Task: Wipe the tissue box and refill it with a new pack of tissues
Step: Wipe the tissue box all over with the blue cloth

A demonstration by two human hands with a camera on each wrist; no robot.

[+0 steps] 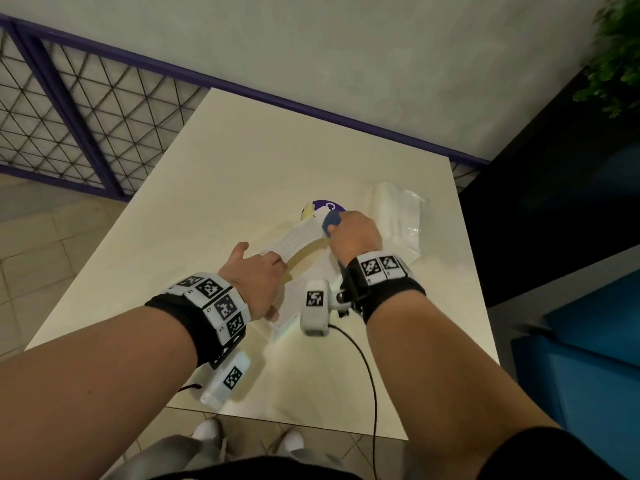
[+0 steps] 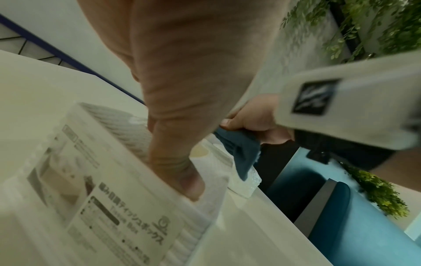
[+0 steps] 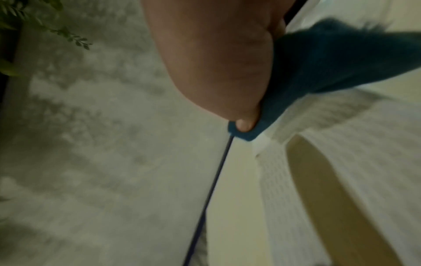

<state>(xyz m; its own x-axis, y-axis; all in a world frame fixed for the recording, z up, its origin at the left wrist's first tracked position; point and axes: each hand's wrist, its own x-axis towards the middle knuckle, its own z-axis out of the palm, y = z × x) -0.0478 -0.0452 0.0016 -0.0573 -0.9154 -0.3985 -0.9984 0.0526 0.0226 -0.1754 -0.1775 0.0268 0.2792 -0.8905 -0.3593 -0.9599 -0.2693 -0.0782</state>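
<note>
A white woven tissue box (image 1: pixel 301 237) with an oval top slot lies on the cream table (image 1: pixel 242 161). My left hand (image 1: pixel 256 275) grips its near end, and a finger (image 2: pixel 177 153) presses the labelled side (image 2: pixel 114 198). At the box's far end my right hand (image 1: pixel 353 233) holds a bunched blue cloth (image 1: pixel 331 220) against the top. The cloth (image 3: pixel 330 63) lies on the woven surface (image 3: pixel 376 153) beside the slot. A clear-wrapped tissue pack (image 1: pixel 398 216) lies just right of my right hand.
A round purple and yellow object (image 1: pixel 325 205) sits behind the box. A purple mesh railing (image 1: pixel 86 109) runs along the table's far left. Blue seating (image 1: pixel 588 358) and a plant (image 1: pixel 616 57) stand to the right. A black cable (image 1: pixel 367 368) hangs from my right wrist.
</note>
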